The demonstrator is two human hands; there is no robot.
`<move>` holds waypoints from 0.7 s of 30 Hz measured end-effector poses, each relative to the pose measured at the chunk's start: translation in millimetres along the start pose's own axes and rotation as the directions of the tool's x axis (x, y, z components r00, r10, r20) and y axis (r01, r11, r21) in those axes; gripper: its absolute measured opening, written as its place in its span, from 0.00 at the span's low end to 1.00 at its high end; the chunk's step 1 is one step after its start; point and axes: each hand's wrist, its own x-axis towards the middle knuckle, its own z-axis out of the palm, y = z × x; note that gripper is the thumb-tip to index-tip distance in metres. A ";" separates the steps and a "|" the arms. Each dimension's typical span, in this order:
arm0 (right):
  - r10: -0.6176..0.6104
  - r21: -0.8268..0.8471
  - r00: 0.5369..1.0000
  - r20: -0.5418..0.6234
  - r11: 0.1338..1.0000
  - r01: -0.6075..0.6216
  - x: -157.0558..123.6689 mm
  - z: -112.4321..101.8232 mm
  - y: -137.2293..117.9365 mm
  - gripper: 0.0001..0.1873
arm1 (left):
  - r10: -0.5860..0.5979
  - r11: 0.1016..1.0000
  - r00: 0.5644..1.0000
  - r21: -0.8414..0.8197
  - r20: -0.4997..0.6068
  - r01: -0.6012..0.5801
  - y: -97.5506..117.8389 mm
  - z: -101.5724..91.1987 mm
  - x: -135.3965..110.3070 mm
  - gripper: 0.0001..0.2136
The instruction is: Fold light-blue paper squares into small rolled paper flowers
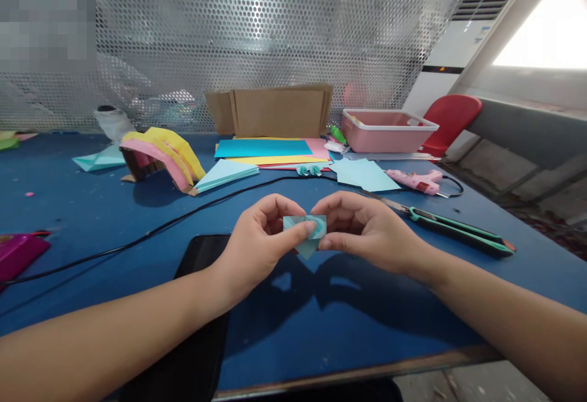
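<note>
Both hands meet above the blue table (82, 218), holding a small folded piece of light teal paper (306, 233) between them. My left hand (261, 237) pinches its left side, thumb lying across the front. My right hand (367, 230) grips its right side with thumb and fingers. A folded point of the paper hangs down below the fingers. The paper is lifted a little off the tabletop, casting a shadow beneath.
A black phone (202, 255) lies under my left forearm. Green-handled scissors (454, 227) and a pink glue gun (415, 180) lie to the right. A black cable (151, 230), coloured paper sheets (266, 151), cardboard (279, 111), a pink tub (389, 130) and a yellow-pink paper model (160, 154) sit behind.
</note>
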 end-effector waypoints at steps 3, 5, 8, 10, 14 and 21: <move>0.064 0.043 0.998 -0.008 0.997 -0.064 1.7 -1.6 0.4 0.16 | 0.032 0.999 0.999 0.023 -0.028 -0.031 -0.8 -0.7 0.2 0.10; 0.099 0.059 0.995 -0.013 0.993 -0.098 2.4 -2.3 0.5 0.17 | 0.051 0.998 0.998 0.044 -0.036 -0.050 -0.6 -1.1 -0.3 0.09; 0.123 0.078 0.992 -0.011 0.989 -0.122 2.6 -2.1 -0.1 0.18 | 0.062 0.996 0.997 0.058 -0.039 -0.060 0.4 -1.0 -1.5 0.09; 0.128 0.092 0.992 -0.008 0.988 -0.127 2.5 -1.5 -0.6 0.19 | 0.048 0.998 0.998 0.049 -0.031 -0.046 0.5 -0.4 -2.0 0.10; 0.130 0.118 0.991 -0.021 0.985 -0.127 3.0 -0.1 -0.3 0.19 | 0.002 0.998 0.999 -0.065 0.044 0.001 -2.2 -0.3 -1.8 0.11; 0.126 0.099 0.990 -0.064 0.988 -0.119 2.9 0.4 3.7 0.17 | 0.007 1.000 0.996 0.012 0.087 -0.008 -6.4 -2.9 -0.3 0.12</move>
